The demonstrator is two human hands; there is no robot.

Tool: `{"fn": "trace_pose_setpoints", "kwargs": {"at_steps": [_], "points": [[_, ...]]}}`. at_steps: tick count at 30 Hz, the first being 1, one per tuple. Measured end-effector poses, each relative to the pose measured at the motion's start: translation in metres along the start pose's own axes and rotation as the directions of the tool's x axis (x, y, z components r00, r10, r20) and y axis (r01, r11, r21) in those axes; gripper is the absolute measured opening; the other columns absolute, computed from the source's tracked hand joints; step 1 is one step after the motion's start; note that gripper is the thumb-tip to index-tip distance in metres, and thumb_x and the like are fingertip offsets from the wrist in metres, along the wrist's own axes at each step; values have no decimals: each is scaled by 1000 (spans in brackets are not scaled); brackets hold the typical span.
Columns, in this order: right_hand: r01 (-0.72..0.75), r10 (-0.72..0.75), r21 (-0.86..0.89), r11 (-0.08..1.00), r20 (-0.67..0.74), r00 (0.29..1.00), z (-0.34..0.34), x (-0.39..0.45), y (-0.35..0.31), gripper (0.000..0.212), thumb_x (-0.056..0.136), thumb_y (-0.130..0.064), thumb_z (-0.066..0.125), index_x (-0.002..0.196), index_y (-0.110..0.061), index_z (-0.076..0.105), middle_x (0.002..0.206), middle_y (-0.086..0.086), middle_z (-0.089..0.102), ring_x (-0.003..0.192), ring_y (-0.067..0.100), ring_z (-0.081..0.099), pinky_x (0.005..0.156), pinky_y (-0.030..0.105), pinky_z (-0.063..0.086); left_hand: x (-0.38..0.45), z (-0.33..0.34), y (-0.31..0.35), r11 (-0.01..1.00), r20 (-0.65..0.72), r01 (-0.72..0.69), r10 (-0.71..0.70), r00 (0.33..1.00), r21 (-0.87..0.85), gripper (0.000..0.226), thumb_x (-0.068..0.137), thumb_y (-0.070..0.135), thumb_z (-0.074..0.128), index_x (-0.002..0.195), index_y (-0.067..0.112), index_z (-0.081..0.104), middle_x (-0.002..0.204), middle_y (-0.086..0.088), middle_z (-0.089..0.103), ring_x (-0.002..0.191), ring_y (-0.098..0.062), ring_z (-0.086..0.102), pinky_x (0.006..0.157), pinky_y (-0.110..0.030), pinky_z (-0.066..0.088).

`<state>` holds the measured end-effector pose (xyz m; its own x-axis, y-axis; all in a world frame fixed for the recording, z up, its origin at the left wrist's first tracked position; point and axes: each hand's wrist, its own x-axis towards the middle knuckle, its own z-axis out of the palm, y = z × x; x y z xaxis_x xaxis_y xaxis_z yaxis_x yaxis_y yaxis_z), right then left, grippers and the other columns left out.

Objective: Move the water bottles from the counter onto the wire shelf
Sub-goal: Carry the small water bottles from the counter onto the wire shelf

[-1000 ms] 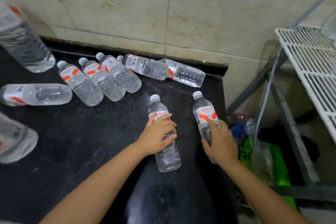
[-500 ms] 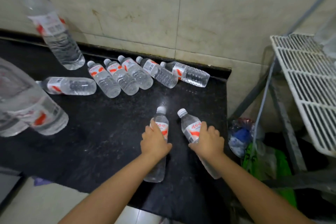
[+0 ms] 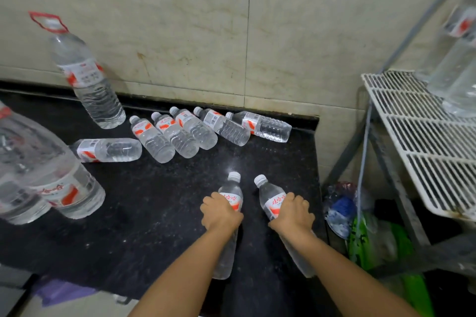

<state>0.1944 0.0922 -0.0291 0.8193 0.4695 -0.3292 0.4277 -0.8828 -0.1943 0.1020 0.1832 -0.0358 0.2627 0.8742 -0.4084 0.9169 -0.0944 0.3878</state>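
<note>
Most of the stock remains on the black counter [image 3: 108, 216]. At far left two large bottles [image 3: 46, 170] stand at the counter's near edge, and a tall handled bottle [image 3: 87, 82] stands against the tiled wall [image 3: 180, 33]. Beside it one small bottle [image 3: 108, 150] lies on its side alone, then a row of five small bottles [image 3: 206, 128] lies side by side toward the back, none yet touched. Centre front, the left hand [image 3: 221, 213] is wrapped over the label of a lying bottle [image 3: 228, 247], fingers curled round it; just beside it the right hand [image 3: 292, 216] grips a second lying bottle [image 3: 273, 201] the same way. Both appear to rest on or barely clear the counter; which cannot be told. To the right, the wire shelf [image 3: 412, 136] carries one large bottle [image 3: 456, 72] at its far end, partly out of frame. Judgement: task at an early stage; two bottles in hand for transfer, six small and three large outstanding.
</note>
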Motion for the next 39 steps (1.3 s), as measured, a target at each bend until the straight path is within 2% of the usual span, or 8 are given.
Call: {"fn": "trace_pose_setpoints", "kwargs": {"at_steps": [4,8,12,17,22,28,32,39], "points": [[13,-10,58,998,-47,999,-25,1,-9,70,73,-34,72,127,-13,32,134,8,38,127,25,36,97,38,40,-2,-20,1,993,-45,-102,104,994,51,69,74,31,71,123,4,31,129,-13,37,121,-27,40,91,-33,45],[97,-70,131,987,-196,978,-80,8,-32,74,73,-36,73,129,-10,31,135,12,37,127,28,35,97,40,40,-5,-67,32,965,-205,-260,261,943,32,64,76,32,68,121,2,33,126,-15,38,118,-29,40,89,-35,44],[231,-139,218,948,-371,918,-148,8,-51,75,73,-39,72,128,-6,33,134,14,39,125,31,36,97,40,38,-18,-127,81,907,-426,-416,404,809,69,65,78,39,66,120,0,36,125,-17,40,116,-32,40,90,-37,40],[364,-165,238,901,-586,793,-236,-4,-37,71,73,-34,73,124,-3,34,131,16,41,122,32,37,94,38,39,-51,-179,147,824,-614,-566,464,638,35,64,75,33,70,119,1,37,121,-18,40,113,-33,39,84,-38,39],[407,-76,284,868,-735,674,-308,-16,27,74,70,-37,73,122,-2,35,130,17,43,124,33,37,99,36,34,-101,-181,215,729,-708,-683,460,536,-44,72,67,27,75,122,0,37,121,-17,40,113,-33,40,83,-38,39],[447,-24,279,850,-826,563,-359,-19,147,78,69,-38,75,124,0,33,132,17,41,125,32,36,99,36,32,-174,-123,302,583,-745,-810,512,428,-64,71,67,26,75,123,2,37,121,-15,40,114,-29,39,76,-32,34],[424,7,288,858,-833,553,-373,-8,242,78,67,-40,77,121,0,36,129,16,43,123,31,38,99,34,32,-223,-67,367,506,-748,-860,543,382,-71,73,69,33,74,124,4,36,120,-12,40,113,-25,38,76,-27,31],[367,136,380,849,-828,544,-389,23,370,78,65,-37,80,118,3,39,125,20,45,120,34,39,98,37,33,-277,22,455,414,-666,-903,642,380,-116,75,72,36,73,127,6,32,121,-9,38,112,-21,37,86,-24,34]]}}
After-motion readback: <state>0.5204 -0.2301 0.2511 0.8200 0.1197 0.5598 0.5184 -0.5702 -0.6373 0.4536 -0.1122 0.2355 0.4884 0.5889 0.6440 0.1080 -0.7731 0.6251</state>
